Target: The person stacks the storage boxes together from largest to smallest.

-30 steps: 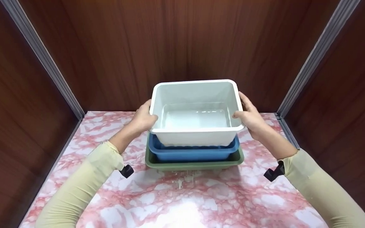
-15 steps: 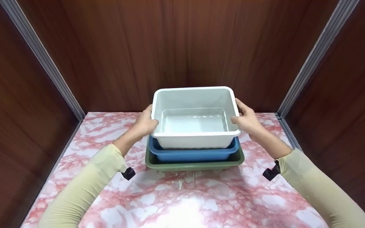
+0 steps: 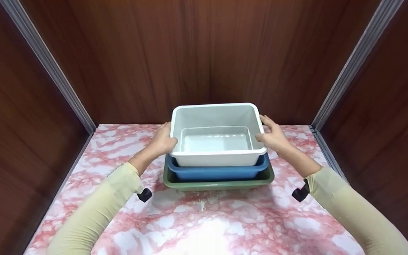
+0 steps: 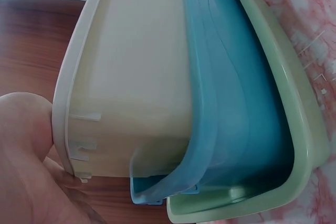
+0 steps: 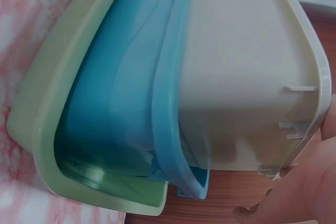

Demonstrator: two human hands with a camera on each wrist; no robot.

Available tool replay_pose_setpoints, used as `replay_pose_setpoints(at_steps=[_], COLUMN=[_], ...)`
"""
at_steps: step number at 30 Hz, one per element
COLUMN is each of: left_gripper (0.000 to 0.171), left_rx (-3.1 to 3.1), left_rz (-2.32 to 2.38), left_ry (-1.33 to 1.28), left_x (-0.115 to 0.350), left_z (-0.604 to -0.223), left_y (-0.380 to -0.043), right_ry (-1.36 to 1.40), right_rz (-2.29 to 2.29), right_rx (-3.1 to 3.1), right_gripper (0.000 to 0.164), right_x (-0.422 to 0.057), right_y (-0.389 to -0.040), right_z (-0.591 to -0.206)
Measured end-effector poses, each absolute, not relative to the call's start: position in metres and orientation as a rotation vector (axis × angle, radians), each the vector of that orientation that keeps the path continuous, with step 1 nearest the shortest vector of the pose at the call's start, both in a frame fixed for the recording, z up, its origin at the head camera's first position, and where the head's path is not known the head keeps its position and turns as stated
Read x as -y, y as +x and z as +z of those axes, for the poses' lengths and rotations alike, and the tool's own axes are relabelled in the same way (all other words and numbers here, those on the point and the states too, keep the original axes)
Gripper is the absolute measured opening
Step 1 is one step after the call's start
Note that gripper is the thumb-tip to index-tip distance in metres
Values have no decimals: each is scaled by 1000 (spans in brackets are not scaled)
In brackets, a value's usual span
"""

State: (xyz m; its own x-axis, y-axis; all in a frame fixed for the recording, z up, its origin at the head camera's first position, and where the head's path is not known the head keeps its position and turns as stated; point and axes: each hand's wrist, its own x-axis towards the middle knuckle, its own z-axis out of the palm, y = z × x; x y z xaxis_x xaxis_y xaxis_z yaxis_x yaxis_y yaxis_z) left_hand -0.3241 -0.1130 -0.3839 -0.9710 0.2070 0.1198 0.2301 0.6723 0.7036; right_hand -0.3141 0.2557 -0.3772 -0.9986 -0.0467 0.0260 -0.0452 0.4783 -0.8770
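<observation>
A white plastic basin [image 3: 218, 161] sits partly inside a blue basin [image 3: 218, 173], and the blue one is nested in a green basin [image 3: 221, 185] on the table. My left hand [image 3: 163, 140] grips the white basin's left rim, thumb over the edge. On the opposite rim, my right hand [image 3: 275, 138] holds on with its thumb inside and fingers outside. Both wrist views show the white wall [image 4: 131, 66] going down into the blue basin [image 5: 168, 98], whose rim stands above the green basin [image 5: 47, 145].
The table [image 3: 147, 226] has a pink and white marbled top with a bright glare near the front. Dark wooden panels [image 3: 204, 53] enclose the back and both sides, with metal strips [image 3: 48, 63] at the corners. Whitish marks [image 3: 202, 205] show before the green basin.
Both hands have lowered the white basin, which now goes deeper into the blue one. The blue and green basins have stayed in place.
</observation>
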Motion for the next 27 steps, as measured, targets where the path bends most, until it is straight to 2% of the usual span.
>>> replay_pose_setpoints(at_steps=[14, 20, 27], left_gripper=[60, 69, 65], left_rx=[2794, 2816, 2820], left_rz=[-1249, -1232, -1237], left_ry=[-412, -363, -353], left_x=[111, 110, 105], left_z=[-402, -410, -419], left_y=[-330, -329, -330], right_ry=[-47, -39, -49], right_rz=[-1488, -1479, -1487], right_rx=[-2736, -2733, -2729], right_gripper=[83, 83, 84], right_x=[-260, -262, -267], right_y=[-317, -317, -315], right_z=[-396, -403, -412])
